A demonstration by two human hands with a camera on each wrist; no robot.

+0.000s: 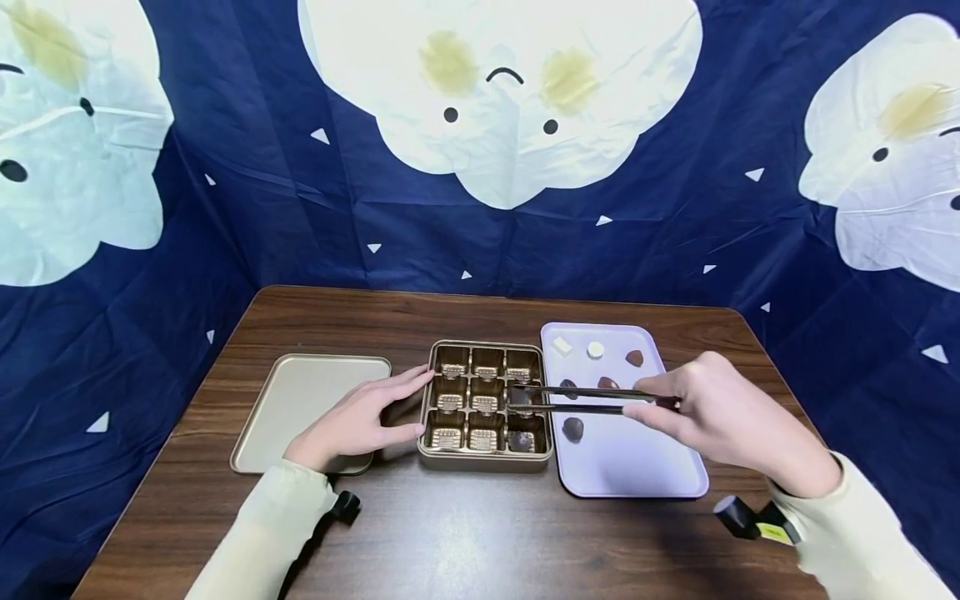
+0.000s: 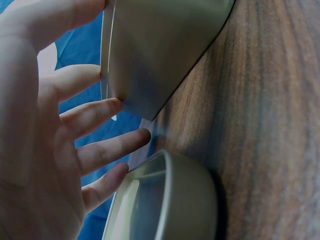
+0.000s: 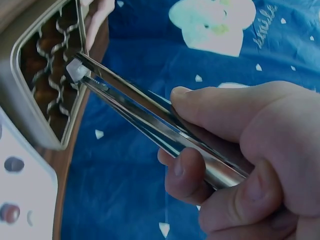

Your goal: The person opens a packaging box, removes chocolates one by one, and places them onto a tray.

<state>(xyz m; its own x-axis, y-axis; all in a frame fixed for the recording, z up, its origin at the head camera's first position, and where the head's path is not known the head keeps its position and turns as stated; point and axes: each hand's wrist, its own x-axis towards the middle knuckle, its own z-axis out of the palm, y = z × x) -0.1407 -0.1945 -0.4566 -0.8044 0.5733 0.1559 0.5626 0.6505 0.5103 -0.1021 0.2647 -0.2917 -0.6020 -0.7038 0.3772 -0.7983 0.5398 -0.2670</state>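
Observation:
My right hand (image 1: 716,408) grips a pair of slim metal tongs (image 1: 585,408), thumb on one arm and fingers curled on the other. Between the tongs' tips is a small squarish chocolate (image 3: 76,71), at the middle right compartment of the gold divided box (image 1: 483,462). It looks dark in the head view and shiny pale in the right wrist view. A dark round chocolate (image 1: 520,440) lies in the front right compartment. My left hand (image 1: 352,417) has its fingers spread, with fingertips against the box's left side, seen close up in the left wrist view.
Right of the box lies a lilac tray (image 1: 637,467) with several chocolates, among them a white square one (image 1: 562,346), a white round one (image 1: 596,350) and a dark one (image 1: 573,429). A shallow gold lid (image 1: 300,408) lies left, partly under my left hand. Blue cloth (image 1: 420,225) hangs behind.

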